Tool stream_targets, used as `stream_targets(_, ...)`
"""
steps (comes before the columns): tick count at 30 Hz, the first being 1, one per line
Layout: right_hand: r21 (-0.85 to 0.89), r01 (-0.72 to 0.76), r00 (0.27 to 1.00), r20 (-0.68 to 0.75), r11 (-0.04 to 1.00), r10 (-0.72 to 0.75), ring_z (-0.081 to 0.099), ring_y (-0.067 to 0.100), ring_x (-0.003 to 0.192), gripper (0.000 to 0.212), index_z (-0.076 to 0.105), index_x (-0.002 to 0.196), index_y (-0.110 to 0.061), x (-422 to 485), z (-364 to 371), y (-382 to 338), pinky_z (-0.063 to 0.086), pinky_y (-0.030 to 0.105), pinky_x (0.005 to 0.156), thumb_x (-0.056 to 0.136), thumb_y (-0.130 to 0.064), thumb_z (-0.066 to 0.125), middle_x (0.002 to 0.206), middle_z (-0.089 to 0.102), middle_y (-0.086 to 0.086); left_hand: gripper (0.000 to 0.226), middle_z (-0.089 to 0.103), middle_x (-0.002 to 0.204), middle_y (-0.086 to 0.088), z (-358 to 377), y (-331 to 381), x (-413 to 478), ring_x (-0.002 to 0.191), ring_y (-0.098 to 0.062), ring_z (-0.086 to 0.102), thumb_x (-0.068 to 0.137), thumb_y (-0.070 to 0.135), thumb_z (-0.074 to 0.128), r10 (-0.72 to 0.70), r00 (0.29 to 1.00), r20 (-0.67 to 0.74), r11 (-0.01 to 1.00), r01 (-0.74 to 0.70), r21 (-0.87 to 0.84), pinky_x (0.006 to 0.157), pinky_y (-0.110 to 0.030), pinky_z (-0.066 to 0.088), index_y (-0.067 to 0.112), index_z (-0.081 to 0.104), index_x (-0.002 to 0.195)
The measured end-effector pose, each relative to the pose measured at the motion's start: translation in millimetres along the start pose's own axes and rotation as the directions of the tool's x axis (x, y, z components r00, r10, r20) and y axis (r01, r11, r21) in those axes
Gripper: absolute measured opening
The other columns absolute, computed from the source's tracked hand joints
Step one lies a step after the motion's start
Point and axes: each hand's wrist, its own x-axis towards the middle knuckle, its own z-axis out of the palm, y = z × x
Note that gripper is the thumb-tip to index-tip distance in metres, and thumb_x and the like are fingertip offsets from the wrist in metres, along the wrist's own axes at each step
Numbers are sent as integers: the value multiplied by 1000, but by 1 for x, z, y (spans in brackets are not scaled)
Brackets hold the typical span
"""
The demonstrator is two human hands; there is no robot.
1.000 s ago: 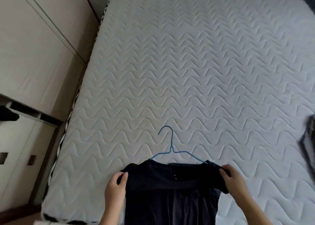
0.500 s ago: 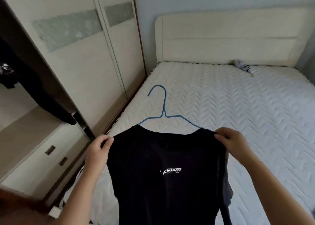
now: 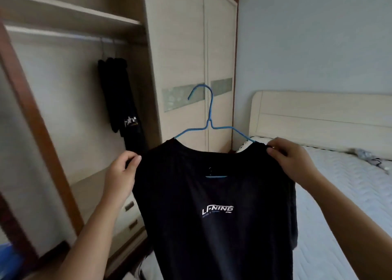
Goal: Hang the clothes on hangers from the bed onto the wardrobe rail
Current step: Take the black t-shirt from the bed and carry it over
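Shirt: the black T-shirt (image 3: 216, 216) hangs on a blue wire hanger (image 3: 210, 114), held up in the air in front of the open wardrobe, clear of the bed (image 3: 350, 195).
Left hand: the left hand (image 3: 122, 173) pinches the shirt's shoulder between thumb and curled fingers.
Right hand: the right hand (image 3: 290, 159) pinches the other shoulder at the hanger's end, fingers bent over the cloth.
Hook to rail: the wardrobe rail (image 3: 63, 34) lies at about ten o'clock from the hook, higher and well apart; the hook's mouth opens toward nine o'clock.
Long axis: the hanger's shoulders run from nine to three, the stem upright.
Nearer hand: the left, I'd say, being on the wardrobe side.
In the way: dark clothes (image 3: 118, 93) hang at the rail's right end, between hook and bare rail; a shelf (image 3: 74, 10) sits close above.
Around: closed wardrobe door (image 3: 180, 46) at twelve o'clock, drawers (image 3: 131, 214) low at eight, headboard (image 3: 318, 118) at two.
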Motion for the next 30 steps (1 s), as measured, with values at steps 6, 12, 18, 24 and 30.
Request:
stream_targets(6,47,145,986,80,988,-149,55,23,79,7,60,84,-17,9,90,-102,35,27,70,88,-15,55,79,62,6,19,54,75,1,-128,-40,-1,71,-13,50,93,15,45,-60,987,-152,989,79,126,60,-28,35,20,53,77)
stream_targets(12,308,114,974,152,944,-168,51,17,67,13,60,74,-13,25,164,-174,40,22,62,87,-10,58,73,60,8,20,54,83,-4,-233,-87,-2,88,-29,54,93,18,44,-156,957,-246,941,219,258,71,-30,32,3,58,97)
stream_targets(18,537,83,933,253,839,-255,51,-3,48,29,60,62,-21,57,243,-217,41,9,53,86,-5,59,49,60,-14,36,58,121,-11,-287,-110,24,116,-29,51,90,23,52,5,963,-269,863,132,488,96,-38,39,8,52,123)
stream_targets(24,647,88,911,256,757,-325,53,-3,47,40,66,56,-31,111,323,-239,43,6,53,85,-3,59,49,61,-15,26,62,81,-12,-300,-138,107,81,-28,56,93,23,44,204,962,-180,714,-20,700,66,-32,40,2,60,94)
stream_targets(30,498,185,923,207,847,-324,54,-1,54,28,60,62,-27,181,374,-235,42,6,55,86,-11,61,59,62,-6,28,43,55,4,-283,-171,196,58,-17,44,94,29,42,223,956,-191,704,-22,710,49,-19,28,11,51,75)
